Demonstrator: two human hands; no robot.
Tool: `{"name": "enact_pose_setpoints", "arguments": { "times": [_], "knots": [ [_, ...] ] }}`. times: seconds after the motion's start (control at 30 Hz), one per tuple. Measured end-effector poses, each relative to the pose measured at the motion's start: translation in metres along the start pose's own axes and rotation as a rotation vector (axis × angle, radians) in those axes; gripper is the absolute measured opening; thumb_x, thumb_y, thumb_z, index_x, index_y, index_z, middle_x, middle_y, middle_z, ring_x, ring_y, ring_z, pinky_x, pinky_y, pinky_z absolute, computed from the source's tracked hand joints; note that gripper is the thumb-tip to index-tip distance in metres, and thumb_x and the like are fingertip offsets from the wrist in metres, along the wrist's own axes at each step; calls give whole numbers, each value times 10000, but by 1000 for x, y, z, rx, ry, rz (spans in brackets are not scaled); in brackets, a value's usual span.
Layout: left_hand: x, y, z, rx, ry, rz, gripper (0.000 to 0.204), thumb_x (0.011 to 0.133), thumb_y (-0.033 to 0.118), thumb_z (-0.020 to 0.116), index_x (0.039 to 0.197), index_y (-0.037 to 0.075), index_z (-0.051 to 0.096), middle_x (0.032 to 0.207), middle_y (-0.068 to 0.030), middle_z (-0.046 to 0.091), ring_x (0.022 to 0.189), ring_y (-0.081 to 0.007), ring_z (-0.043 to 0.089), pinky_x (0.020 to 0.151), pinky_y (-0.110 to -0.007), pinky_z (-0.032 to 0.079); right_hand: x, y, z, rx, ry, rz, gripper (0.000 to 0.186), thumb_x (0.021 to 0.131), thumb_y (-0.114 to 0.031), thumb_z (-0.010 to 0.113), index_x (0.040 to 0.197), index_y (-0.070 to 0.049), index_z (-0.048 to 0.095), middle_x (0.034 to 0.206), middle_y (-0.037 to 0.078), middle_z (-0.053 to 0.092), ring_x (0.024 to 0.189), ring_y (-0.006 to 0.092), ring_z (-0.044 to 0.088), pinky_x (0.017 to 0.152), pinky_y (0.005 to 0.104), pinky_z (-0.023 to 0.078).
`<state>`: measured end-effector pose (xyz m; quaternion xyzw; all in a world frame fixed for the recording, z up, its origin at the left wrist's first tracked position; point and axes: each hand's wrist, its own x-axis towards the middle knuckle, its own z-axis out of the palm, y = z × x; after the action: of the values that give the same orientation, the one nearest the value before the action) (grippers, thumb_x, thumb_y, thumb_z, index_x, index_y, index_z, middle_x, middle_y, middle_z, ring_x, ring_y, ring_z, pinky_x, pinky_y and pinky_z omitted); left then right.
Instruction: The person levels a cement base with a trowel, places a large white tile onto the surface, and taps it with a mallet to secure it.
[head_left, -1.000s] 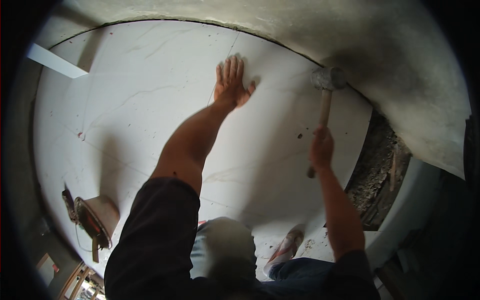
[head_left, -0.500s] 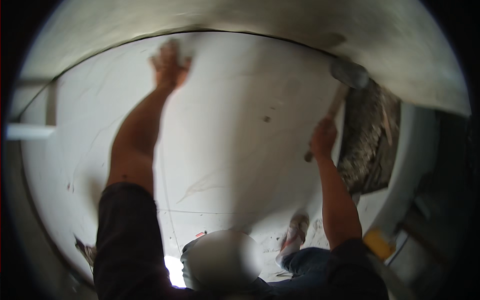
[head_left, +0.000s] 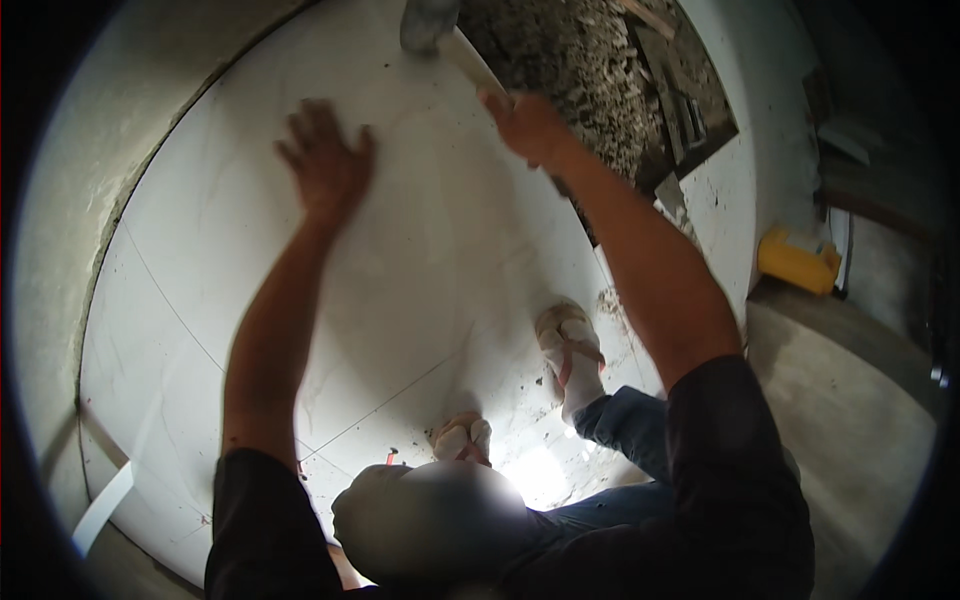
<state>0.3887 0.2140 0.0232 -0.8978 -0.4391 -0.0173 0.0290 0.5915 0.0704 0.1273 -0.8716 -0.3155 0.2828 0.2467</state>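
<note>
Since your right hand (head_left: 525,125) is clamped on the pale wooden handle of that grey-headed mallet (head_left: 430,22) while your left hand (head_left: 325,165) lies open and flat on the big white floor tile (head_left: 420,300) right beside it, a sloppy swing could smack your fingers or crack the tile, honestly.

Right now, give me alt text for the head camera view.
The left hand presses flat on a large white floor tile while the right hand grips a mallet by its handle. Rough mortar bed lies beyond.

White tiled floor (head_left: 420,300) beside bare mortar bed (head_left: 590,70), grey plastered wall (head_left: 70,200)
</note>
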Motion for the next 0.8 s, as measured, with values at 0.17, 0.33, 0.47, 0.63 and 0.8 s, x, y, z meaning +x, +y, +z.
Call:
{"name": "enact_pose_setpoints", "arguments": {
  "times": [0.17, 0.33, 0.47, 0.63, 0.8],
  "knots": [
    [-17, 124, -21, -411, 6, 383, 683, 936, 492, 414, 1451, 59, 299, 1515, -172, 265, 1419, -323, 194, 1138, -520, 129, -26, -27, -71, 117, 80, 96, 695, 890, -644, 422, 847, 27, 602, 655, 123, 610, 577, 229, 622, 476, 357, 495],
    [-31, 113, -12, -1200, 68, 190, 650, 898, 376, 576, 1419, 57, 354, 1433, -214, 383, 1350, -360, 328, 1110, -447, 254, -75, 22, -119, -38, 91, 186, 695, 886, -650, 420, 848, 21, 599, 616, 130, 598, 587, 257, 626, 538, 370, 505],
    [-114, -1, 6, -61, -39, -129, 807, 937, 566, 360, 1471, -10, 178, 1535, -218, 158, 1413, -428, 77, 1059, -656, 93, -137, 94, -135, -271, 198, 195, 634, 905, -639, 438, 809, -28, 579, 630, 55, 534, 589, 154, 527, 554, 354, 433],
    [-19, 51, 8, -155, 76, -82, 823, 934, 607, 279, 1466, -14, 182, 1532, -243, 128, 1422, -419, 52, 1054, -678, 66, -167, 138, -114, -178, 92, 277, 627, 919, -595, 422, 828, 0, 597, 648, 156, 602, 653, 282, 635, 658, 403, 494],
    [78, 230, -10, -933, 287, 319, 606, 949, 446, 377, 1391, 30, 362, 1403, -218, 383, 1363, -352, 262, 1114, -492, 181, -163, 124, -128, -27, 102, 419, 600, 924, -581, 434, 854, -9, 601, 650, 142, 610, 656, 278, 643, 666, 404, 494]
  ]
}}
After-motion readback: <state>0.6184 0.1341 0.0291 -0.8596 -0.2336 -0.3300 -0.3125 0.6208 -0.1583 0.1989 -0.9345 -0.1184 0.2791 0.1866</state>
